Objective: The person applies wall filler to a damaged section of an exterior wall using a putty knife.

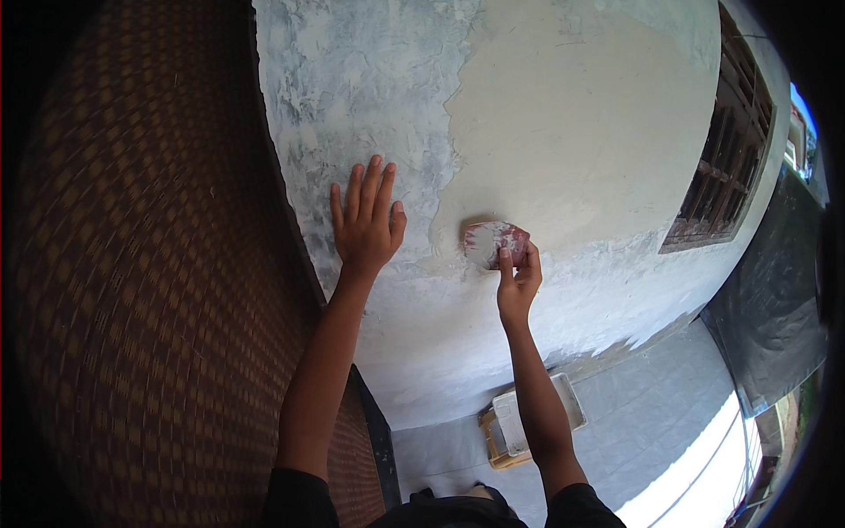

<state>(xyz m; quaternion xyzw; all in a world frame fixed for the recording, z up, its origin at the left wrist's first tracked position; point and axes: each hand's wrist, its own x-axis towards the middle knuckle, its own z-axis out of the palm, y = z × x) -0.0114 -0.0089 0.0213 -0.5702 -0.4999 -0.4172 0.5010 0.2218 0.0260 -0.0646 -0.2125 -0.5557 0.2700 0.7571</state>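
Observation:
My left hand (367,218) lies flat with fingers spread against the bluish-white, patchy part of the wall (352,79). To its right, my right hand (520,280) grips a small reddish scraper (515,238), thumb on its near face. Whitish paste is smeared over much of the scraper. Its far edge is at the wall, close to the lower border of a smooth cream-coloured coat (572,132). That coat has a ragged left edge between my two hands. Whether the scraper presses on the wall or is slightly off it, I cannot tell.
A brown woven panel (167,264) stands close on the left. Below my right forearm, a white tray (568,400) sits by a yellowish wooden stool (506,458) on the grey tiled floor (634,405). A wooden window (726,150) and dark sheeting (770,282) are at the right.

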